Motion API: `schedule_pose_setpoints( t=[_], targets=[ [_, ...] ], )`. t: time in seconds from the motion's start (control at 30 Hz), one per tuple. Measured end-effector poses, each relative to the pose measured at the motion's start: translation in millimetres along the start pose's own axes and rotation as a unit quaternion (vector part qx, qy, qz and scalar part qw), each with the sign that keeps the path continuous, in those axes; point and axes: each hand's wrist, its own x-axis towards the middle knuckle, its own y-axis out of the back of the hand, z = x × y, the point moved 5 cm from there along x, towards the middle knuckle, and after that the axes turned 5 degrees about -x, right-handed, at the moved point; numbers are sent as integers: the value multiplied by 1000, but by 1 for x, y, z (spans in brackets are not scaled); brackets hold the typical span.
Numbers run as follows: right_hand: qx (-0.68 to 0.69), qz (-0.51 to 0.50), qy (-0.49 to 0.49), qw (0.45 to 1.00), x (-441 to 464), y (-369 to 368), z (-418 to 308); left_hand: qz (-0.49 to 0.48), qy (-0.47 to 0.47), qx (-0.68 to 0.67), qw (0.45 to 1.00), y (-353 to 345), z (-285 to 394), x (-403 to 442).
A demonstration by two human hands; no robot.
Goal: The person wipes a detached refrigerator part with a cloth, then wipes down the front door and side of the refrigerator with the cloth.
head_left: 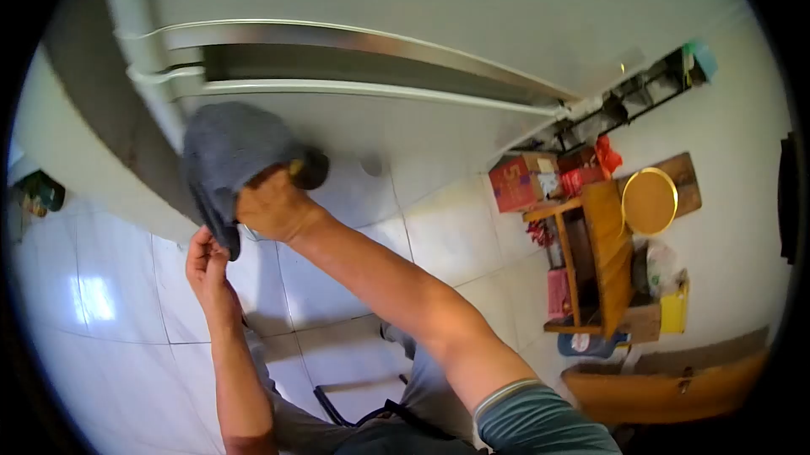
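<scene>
A grey cap (240, 138) is held up in front of a pale refrigerator (329, 130), with its brim pointing down. My left hand (209, 265) pinches the brim's lower edge between thumb and fingers. At the cap's open underside is my right hand (274, 206), its fingers partly hidden by the cap and seeming to grip it. A dark rounded thing (314, 168) with a yellow spot shows just beyond my right hand; its kind and whether the hand touches it I cannot tell.
White floor tiles (337, 286) lie below. To the right stand a wooden cabinet (606, 257), a red carton (515, 183), a round yellow-rimmed tray (650, 202) and a wooden board (666, 387). A low wall (93, 143) runs along the left.
</scene>
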Motion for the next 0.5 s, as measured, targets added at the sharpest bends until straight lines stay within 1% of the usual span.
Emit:
schedule_pose_setpoints(
  t=[0.03,0.07,0.13,0.17,0.23,0.27,0.3,0.33,0.37,0.4,0.43,0.47,0.5],
  targets=[
    [-88,-6,31,996,-4,-3,1,-3,-25,-4,1000,1,-3,0],
    [-89,1,18,996,-11,1,11,12,-50,21,998,1,-4,2],
    [-93,65,80,990,-26,19,20,35,-106,91,990,-4,1,1],
    [-92,73,74,990,-34,35,30,47,-127,129,982,-13,8,-3],
    [-38,75,20,996,-58,74,61,52,-181,182,965,-16,9,-10],
    [160,98,-71,980,-78,74,84,34,-221,241,944,-20,13,-15],
    [352,116,-153,916,-98,70,106,17,-260,299,918,-27,18,-19],
    [225,145,-158,951,-108,97,118,-3,-301,343,890,-38,25,-24],
    [93,169,-164,967,-118,124,131,-6,-305,354,884,-49,34,-24],
    [169,152,-247,942,-141,117,159,-49,-393,404,825,-72,48,-27],
    [245,129,-326,904,-163,104,182,-92,-472,449,753,-96,63,-30],
    [256,135,-328,899,-168,112,192,-125,-517,477,700,-121,81,-27],
    [289,225,-268,891,-169,131,198,-144,-555,493,654,-143,95,-23]
  ],
)
